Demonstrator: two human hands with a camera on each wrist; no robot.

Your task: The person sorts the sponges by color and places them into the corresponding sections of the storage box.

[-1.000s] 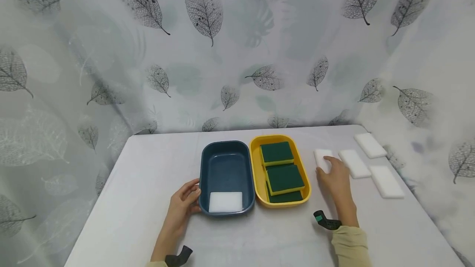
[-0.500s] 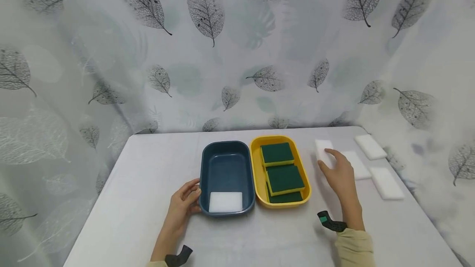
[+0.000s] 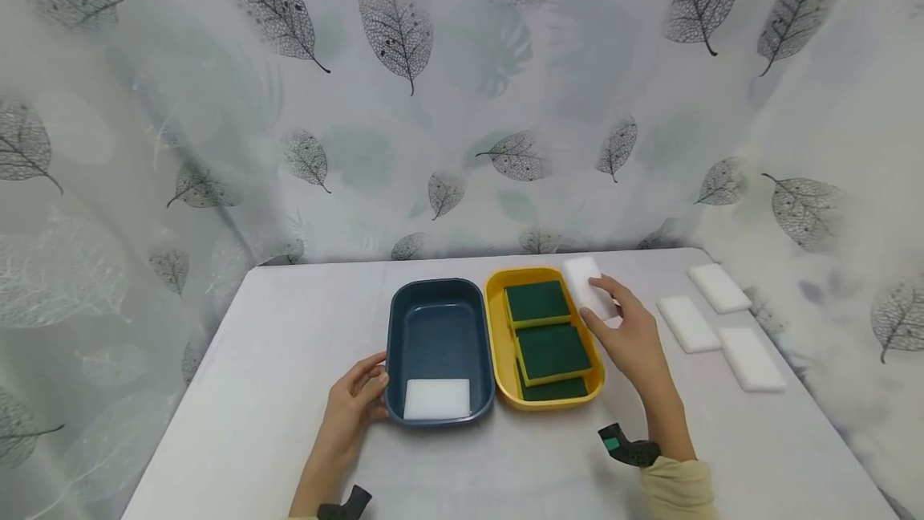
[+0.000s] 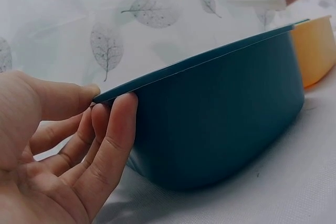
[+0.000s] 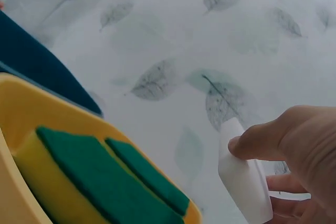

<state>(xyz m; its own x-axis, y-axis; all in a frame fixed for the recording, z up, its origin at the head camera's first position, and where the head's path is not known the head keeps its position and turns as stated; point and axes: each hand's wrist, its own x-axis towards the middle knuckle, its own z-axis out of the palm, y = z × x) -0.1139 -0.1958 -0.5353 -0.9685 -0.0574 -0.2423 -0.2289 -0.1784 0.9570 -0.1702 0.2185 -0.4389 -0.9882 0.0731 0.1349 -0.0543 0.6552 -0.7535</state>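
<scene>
1. Holding the raised white block [image 3: 581, 271] between thumb and fingers, the right hand [image 3: 634, 335] is spread only as wide as this block; we see both above the table [image 3: 289, 335], near the far right corner of the yellow tray [image 3: 554, 405].
2. With the left hand [image 3: 352, 404], a pinch is kept on the rim of the blue tray [image 3: 443, 335], fingers against its outer wall.
3. We judge that a low path leftward could knock the block on the yellow rim or the 3 green-and-yellow sponges [image 3: 554, 353], which lie in between.
4. If the pinch becomes loose, the block may turn or drop; if the left hand pulls, its tray may tilt.
5. Around, we find 1 flat white block [image 3: 436, 400] inside the blue tray's near end, and 3 spare white blocks [image 3: 688, 323] at right.
</scene>
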